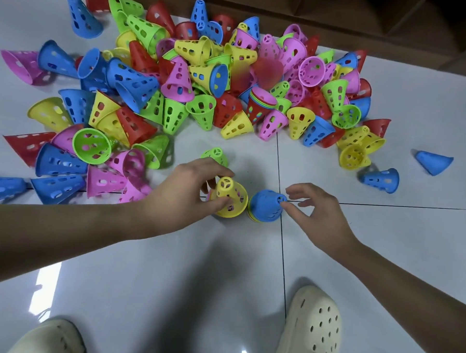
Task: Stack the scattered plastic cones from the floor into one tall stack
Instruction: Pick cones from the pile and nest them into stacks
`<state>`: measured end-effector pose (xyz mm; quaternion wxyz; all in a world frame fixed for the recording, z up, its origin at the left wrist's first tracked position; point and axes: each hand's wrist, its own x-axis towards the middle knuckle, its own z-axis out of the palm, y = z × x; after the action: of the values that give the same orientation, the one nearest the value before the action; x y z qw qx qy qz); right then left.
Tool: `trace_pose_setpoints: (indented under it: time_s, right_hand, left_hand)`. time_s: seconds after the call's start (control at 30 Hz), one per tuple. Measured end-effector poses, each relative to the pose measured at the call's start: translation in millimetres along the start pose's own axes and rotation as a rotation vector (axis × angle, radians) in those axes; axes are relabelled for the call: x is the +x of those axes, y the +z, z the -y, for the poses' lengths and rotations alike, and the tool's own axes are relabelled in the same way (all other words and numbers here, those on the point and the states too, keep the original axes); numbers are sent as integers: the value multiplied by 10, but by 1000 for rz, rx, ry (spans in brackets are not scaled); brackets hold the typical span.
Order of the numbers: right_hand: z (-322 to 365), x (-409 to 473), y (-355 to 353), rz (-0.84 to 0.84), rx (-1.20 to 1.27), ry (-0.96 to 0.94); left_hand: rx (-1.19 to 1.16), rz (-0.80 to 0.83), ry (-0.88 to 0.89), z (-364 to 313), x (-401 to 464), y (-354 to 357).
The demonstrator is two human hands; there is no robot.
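A big heap of perforated plastic cones [194, 74] in blue, pink, green, yellow and red lies scattered over the floor ahead. My left hand [190, 190] grips a yellow cone [230, 197] standing upright on the floor, with a pink rim showing under it. Right beside it stands a short stack topped by a blue cone [266, 207], with yellow and red rims below. My right hand [315, 207] has spread fingers, its fingertips touching the blue cone's tip. A green cone [216, 155] stands just behind my left hand.
A small multicoloured stack [260, 105] lies tilted in the heap. Stray blue cones [380, 180] [433, 161] lie to the right. My two cream clogs [310, 329] [48, 338] stand on the grey floor tiles [384, 251]. A brown wooden wall base [342, 17] runs behind the heap.
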<state>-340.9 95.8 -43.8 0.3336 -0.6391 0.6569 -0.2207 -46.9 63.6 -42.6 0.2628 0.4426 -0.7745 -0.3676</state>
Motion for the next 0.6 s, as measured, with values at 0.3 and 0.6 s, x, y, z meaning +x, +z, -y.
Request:
trace_pose_setpoints:
  time_s: [0.3,0.6]
  right_hand:
    - [250,446,47,107,-87,-141]
    - [486,1069,508,340,-240,-243]
  left_hand:
    - [85,130,-90,247,-40,65]
    - [177,-48,-274,754,-725,-630]
